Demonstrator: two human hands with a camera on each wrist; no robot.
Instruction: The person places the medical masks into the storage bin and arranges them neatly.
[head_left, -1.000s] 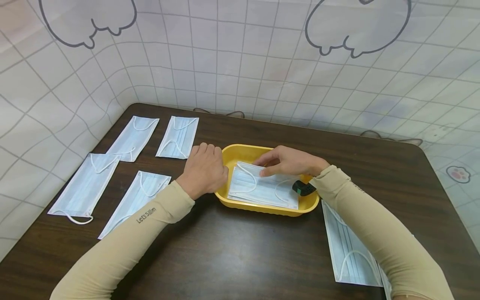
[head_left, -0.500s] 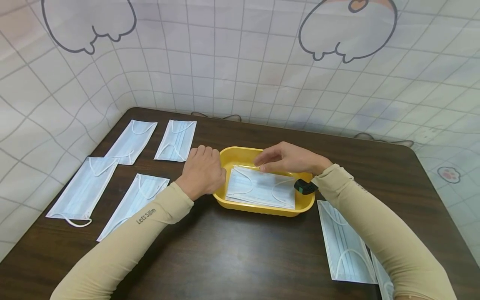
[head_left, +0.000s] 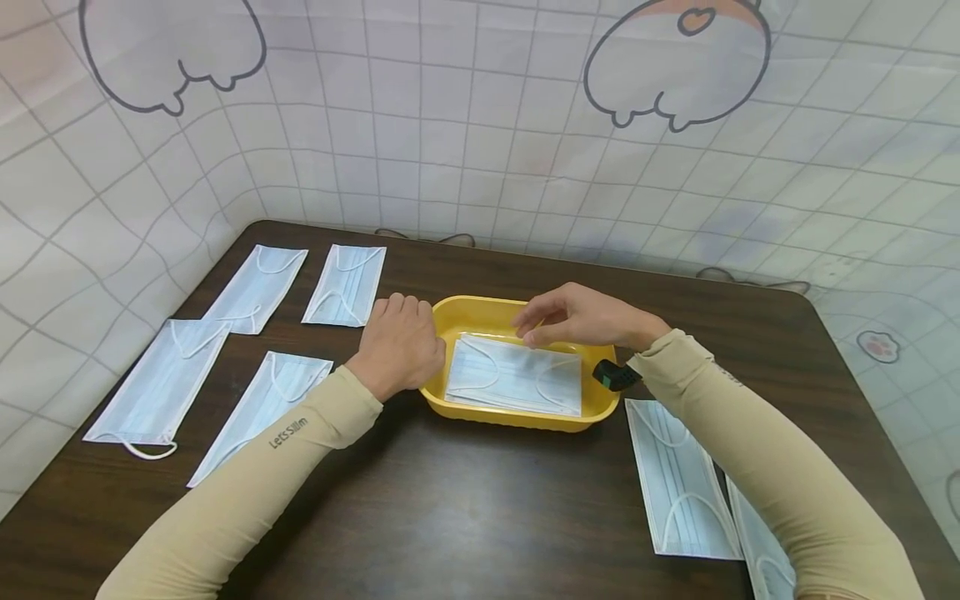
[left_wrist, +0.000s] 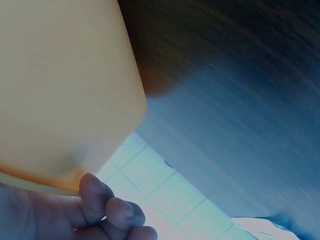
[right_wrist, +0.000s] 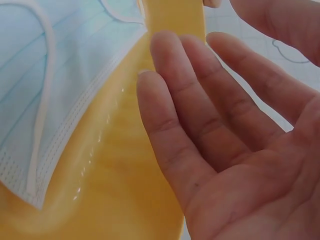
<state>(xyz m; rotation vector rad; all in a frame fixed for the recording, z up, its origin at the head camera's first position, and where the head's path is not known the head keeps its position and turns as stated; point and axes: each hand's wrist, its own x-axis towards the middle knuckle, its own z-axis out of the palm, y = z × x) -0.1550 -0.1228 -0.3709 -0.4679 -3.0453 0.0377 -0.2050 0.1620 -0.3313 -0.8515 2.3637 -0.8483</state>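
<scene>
A yellow plastic basin (head_left: 517, 423) stands mid-table with a small stack of light-blue face masks (head_left: 517, 375) lying flat in it. My left hand (head_left: 401, 346) grips the basin's left rim; in the left wrist view its curled fingers (left_wrist: 120, 210) are at the edge of the basin wall (left_wrist: 70, 100). Over the basin's back right part hovers my right hand (head_left: 581, 317), fingers relaxed and holding nothing. The right wrist view shows its bare palm and loosely bent fingers (right_wrist: 170, 110) beside the top mask (right_wrist: 65, 75), apart from it.
Several more masks lie on the left of the dark wooden table (head_left: 480, 508), including a front one (head_left: 258, 408) partly under my left sleeve. To the right, a mask (head_left: 678, 475) and another one (head_left: 757, 533) lie beside and under my right forearm. A tiled-pattern curtain (head_left: 480, 125) borders the table.
My right hand has let go of the top mask and lifted slightly off it; the mask now lies flat in the basin. The left hand keeps its grip. The head view has shifted slightly.
</scene>
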